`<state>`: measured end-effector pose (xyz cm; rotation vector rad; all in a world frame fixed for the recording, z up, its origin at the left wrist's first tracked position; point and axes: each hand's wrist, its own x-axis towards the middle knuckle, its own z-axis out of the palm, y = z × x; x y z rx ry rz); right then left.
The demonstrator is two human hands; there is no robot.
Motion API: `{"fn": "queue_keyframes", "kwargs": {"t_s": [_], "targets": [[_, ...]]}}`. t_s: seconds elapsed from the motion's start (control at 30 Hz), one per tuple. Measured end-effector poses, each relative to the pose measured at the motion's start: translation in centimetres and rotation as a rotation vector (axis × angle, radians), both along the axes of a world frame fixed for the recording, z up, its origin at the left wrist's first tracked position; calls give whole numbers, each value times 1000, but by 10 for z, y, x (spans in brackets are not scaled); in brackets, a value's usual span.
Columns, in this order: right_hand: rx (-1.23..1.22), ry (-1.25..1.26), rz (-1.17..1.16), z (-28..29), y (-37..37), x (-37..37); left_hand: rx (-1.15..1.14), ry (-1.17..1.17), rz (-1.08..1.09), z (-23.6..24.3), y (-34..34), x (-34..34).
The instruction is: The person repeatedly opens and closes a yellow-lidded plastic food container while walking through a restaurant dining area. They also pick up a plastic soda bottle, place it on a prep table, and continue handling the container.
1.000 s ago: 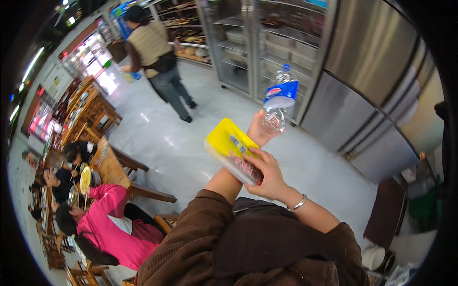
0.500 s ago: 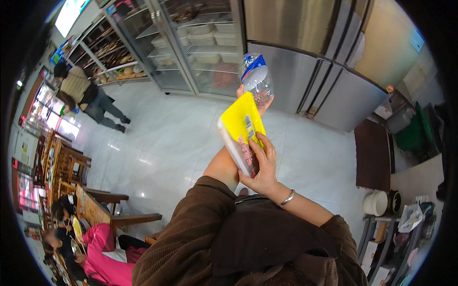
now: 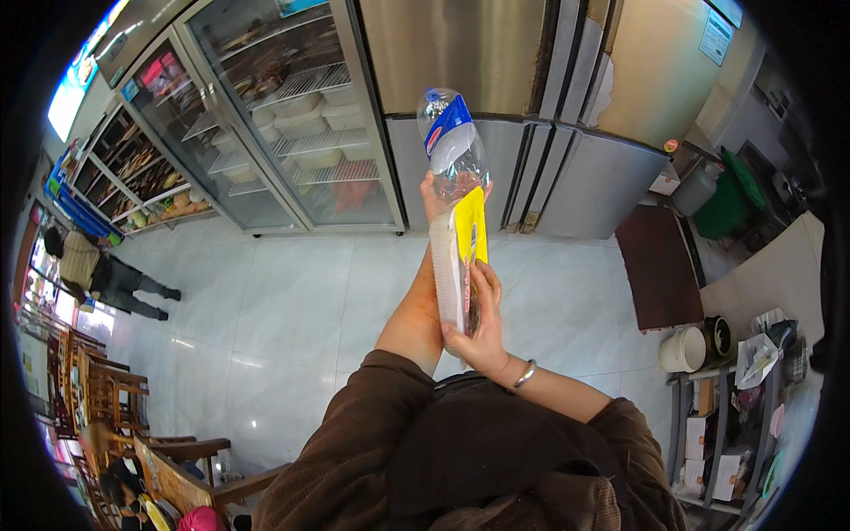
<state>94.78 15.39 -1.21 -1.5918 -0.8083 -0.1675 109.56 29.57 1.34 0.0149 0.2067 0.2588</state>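
Observation:
A clear plastic bottle (image 3: 460, 159) with a blue label is gripped in my left hand (image 3: 431, 196), out ahead at the end of my stretched arm. Only part of that hand's fingers shows beside the bottle. Closer to me, my right hand (image 3: 482, 323) grips a flat tray pack (image 3: 449, 270) with a yellow top and a ribbed whitish side. The pack stands on edge over my left forearm and overlaps the bottle's lower end. Its contents are hard to make out. A silver bangle circles my right wrist.
Ahead stand a glass-door fridge (image 3: 292, 115) holding white tubs, and a steel fridge (image 3: 452, 53). A dark red mat (image 3: 657, 270) lies right, above a rack (image 3: 722, 425) and white bucket (image 3: 683, 350). Left are wooden tables (image 3: 177, 482), seated people and a standing person (image 3: 111, 274).
My view has turned to the right, so the fridges and the standing person sit farther left. The tray pack has tipped, showing more of its whitish side. Both hands keep their hold.

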Motion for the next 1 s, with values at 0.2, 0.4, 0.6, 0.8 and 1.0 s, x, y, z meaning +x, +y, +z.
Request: {"fn": "queue_keyframes", "kwargs": {"t_s": [0.2,0.4,0.6,0.8,1.0], "targets": [[91,10,-8,-4,8,28,-59,-163,23,17,2,29],[326,467,133,-13,-26,61,-100,-158,3,33,-17,60],[37,41,-124,-5,-40,108,123,-128,-40,15,-48,116],[-59,52,-239,-8,-89,142,734,-62,-10,-4,-110,166],[-63,138,-452,-26,-137,156,747,-242,-296,-31,-201,210]]}}
